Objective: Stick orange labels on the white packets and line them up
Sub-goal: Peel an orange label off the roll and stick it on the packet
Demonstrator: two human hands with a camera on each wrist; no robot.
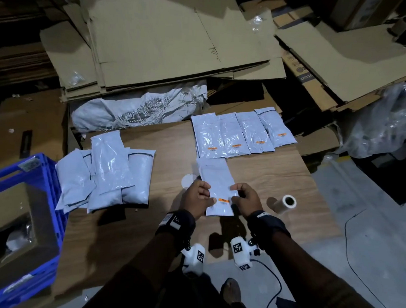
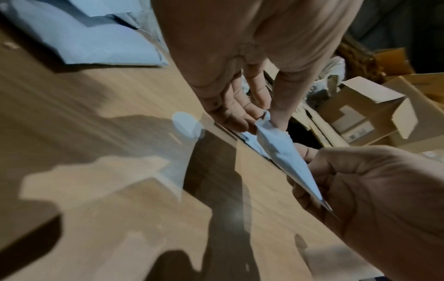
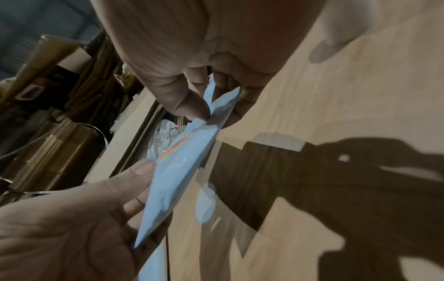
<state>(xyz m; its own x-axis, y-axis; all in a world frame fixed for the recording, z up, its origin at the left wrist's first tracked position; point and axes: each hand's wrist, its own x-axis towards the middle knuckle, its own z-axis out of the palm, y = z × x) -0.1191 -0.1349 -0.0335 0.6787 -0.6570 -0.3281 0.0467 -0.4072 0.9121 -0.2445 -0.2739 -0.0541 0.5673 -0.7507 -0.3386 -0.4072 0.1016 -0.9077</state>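
Both hands hold one white packet (image 1: 218, 185) a little above the wooden table (image 1: 278, 181), near its front middle. My left hand (image 1: 204, 196) pinches its left edge and my right hand (image 1: 238, 195) pinches its right edge. An orange label (image 1: 223, 199) sits on the packet's near end, between the two thumbs. In the left wrist view, the left hand's fingers (image 2: 240, 117) nip the packet (image 2: 278, 146) edge-on. The right wrist view shows the right thumb (image 3: 192, 102) on the packet (image 3: 173, 176), with the label (image 3: 177, 145) seen as an orange streak. Several labelled packets (image 1: 240, 134) lie side by side at the back right.
A loose pile of white packets (image 1: 106, 177) lies on the table's left. A label roll (image 1: 288, 202) lies to the right of my hands, and a white round patch (image 1: 188, 180) to their left. A blue crate (image 1: 39, 206) stands at the left; flattened cardboard (image 1: 179, 42) lies behind.
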